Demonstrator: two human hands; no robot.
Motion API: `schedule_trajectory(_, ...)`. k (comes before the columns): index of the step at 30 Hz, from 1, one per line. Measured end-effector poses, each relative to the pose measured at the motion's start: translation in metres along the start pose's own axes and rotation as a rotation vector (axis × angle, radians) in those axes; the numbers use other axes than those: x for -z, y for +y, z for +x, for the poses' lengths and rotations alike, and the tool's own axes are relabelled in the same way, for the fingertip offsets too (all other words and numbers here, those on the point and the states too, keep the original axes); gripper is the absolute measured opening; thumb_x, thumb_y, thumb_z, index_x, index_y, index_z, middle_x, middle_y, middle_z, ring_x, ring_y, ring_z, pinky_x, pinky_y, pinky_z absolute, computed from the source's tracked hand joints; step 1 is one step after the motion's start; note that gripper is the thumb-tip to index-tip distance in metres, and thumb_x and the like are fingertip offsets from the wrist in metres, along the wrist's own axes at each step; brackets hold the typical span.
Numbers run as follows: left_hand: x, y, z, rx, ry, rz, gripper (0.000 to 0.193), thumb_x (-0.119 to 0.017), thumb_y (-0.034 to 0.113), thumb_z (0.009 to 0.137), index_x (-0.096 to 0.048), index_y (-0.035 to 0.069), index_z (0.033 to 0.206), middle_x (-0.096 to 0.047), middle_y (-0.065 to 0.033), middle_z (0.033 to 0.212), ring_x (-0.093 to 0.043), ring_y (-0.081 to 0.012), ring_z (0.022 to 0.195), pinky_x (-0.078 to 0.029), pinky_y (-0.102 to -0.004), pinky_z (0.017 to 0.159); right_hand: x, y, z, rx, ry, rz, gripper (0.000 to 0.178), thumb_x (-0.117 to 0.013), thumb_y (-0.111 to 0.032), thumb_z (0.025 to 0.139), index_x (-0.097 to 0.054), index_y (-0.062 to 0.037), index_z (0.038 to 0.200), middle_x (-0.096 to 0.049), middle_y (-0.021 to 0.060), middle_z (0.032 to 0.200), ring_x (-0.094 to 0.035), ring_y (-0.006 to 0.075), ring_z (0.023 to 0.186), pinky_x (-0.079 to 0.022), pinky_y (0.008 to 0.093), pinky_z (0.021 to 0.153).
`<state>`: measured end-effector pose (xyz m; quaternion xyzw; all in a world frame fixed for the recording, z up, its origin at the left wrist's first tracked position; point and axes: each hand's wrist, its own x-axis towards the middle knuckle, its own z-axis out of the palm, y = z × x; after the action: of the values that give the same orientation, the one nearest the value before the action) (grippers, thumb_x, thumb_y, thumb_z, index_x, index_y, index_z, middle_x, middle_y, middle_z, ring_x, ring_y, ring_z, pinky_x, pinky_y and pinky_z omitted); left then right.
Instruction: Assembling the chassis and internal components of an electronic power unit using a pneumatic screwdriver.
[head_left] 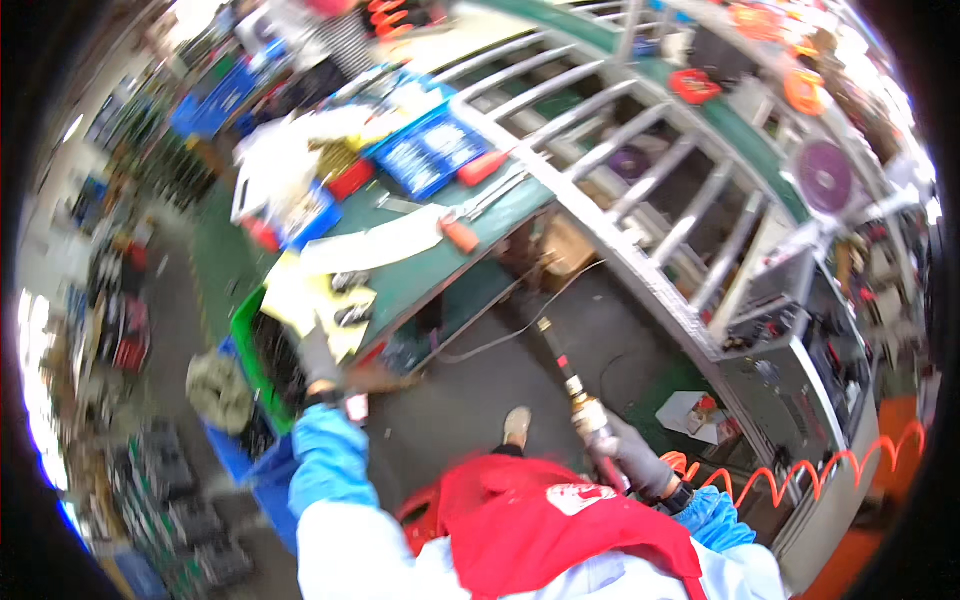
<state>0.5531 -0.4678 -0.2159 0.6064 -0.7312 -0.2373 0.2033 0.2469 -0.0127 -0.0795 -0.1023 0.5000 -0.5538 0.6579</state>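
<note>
My right hand, in a grey glove, is wrapped round a pneumatic screwdriver. The tool's long bit points up and away over the floor, and a coiled orange air hose trails to the right of the hand. My left hand, also gloved in grey, reaches the near left corner of the green-topped bench. It is by a yellow sheet with dark pieces at its edge. Blur hides the left fingers, so I cannot tell whether they grip anything.
On the bench are a blue bin of small parts, an orange-handled tool and white paper. A green bin stands beside the left hand. A roller conveyor runs along the right. A grey cabinet stands near the hose.
</note>
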Motion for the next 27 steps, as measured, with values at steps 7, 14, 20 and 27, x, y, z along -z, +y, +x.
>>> schedule_trajectory(7, 0.001, 0.007, 0.080, 0.437, -0.509, -0.393, 0.036, -0.062, 0.048, 0.085, -0.068, 0.012, 0.085, -0.059, -0.0039, 0.062, -0.047, -0.0148, 0.047, -0.035, -0.0288, 0.042, 0.007, 0.010, -0.020, -0.032, 0.177, -0.039, 0.075, -0.067, -0.035, 0.089, -0.031, -0.0057, 0.148, -0.055, 0.0023, 0.093, -0.054, 0.0077, 0.065, -0.048, 0.0253, 0.059)
schedule_trajectory(14, -0.027, 0.084, 0.006, 0.543, -0.768, -0.960, 0.015, -0.061, 0.021, 0.081, -0.064, 0.009, 0.091, -0.063, -0.0046, 0.079, -0.058, -0.0164, 0.065, -0.046, -0.0268, 0.056, 0.015, 0.028, -0.051, 0.034, 0.274, 0.115, 0.071, -0.068, -0.033, 0.089, -0.037, -0.0053, 0.146, -0.058, 0.0051, 0.114, -0.057, 0.0108, 0.095, -0.049, 0.0282, 0.081)
schedule_trajectory(20, -0.097, 0.254, -0.122, -0.955, -0.687, -0.274, 0.043, -0.063, -0.010, 0.072, -0.060, 0.000, 0.113, -0.065, -0.0102, 0.101, -0.064, -0.0242, 0.095, -0.051, -0.0309, 0.083, 0.028, 0.041, -0.068, 0.318, 0.402, 0.155, 0.064, -0.068, -0.022, 0.086, -0.042, -0.0052, 0.142, -0.058, 0.0031, 0.114, -0.055, 0.0112, 0.099, -0.047, 0.0288, 0.087)
schedule_trajectory(27, -0.146, 0.442, -0.264, -0.261, -1.284, -0.833, 0.031, -0.054, 0.031, 0.093, -0.060, 0.011, 0.069, -0.051, 0.0041, 0.065, -0.040, -0.0042, 0.055, -0.029, -0.0220, 0.051, 0.032, 0.038, -0.117, 0.528, 0.660, 0.266, 0.066, -0.067, -0.015, 0.085, -0.038, -0.0041, 0.144, -0.057, 0.0029, 0.097, -0.057, 0.0089, 0.077, -0.049, 0.0262, 0.068)
